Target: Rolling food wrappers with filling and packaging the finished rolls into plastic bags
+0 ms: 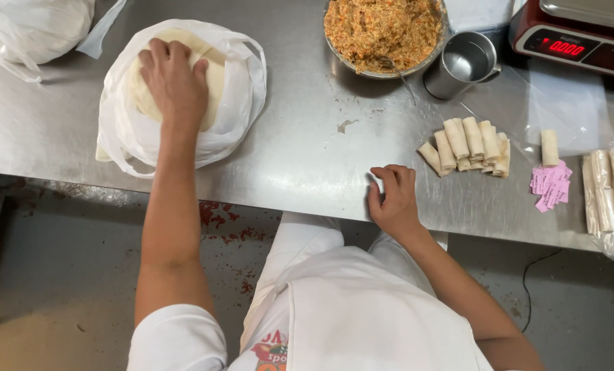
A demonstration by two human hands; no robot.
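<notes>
While the left hand [175, 77] lies palm down, fingers spread, on a stack of round pale dough wrappers [214, 82], the right hand [393, 199] rests with fingers loosely curled on the near edge of the brushed stainless-steel table [300, 151], holding nothing. The wrappers sit directly beneath the left palm, at the far left of the table, nested in an opened thin white plastic bag [242, 103] whose folds ring the stack on every side. Nothing is pinched between the left fingers; they press flat on the top sheet.

To the right of the right hand, a short way off, lies a cluster of pale rolled spring rolls [468, 145], side by side. At the far middle of the table stands a round metal bowl of orange-brown minced filling [382, 31], with a steel mug [463, 65] just to its right. A red digital kitchen scale [575, 34] occupies the far right corner. Small pink paper slips [551, 185] lie near the right edge, beside more rolls on clear plastic [609, 189]. A second white plastic bag [32, 27] sits at the far left corner.
</notes>
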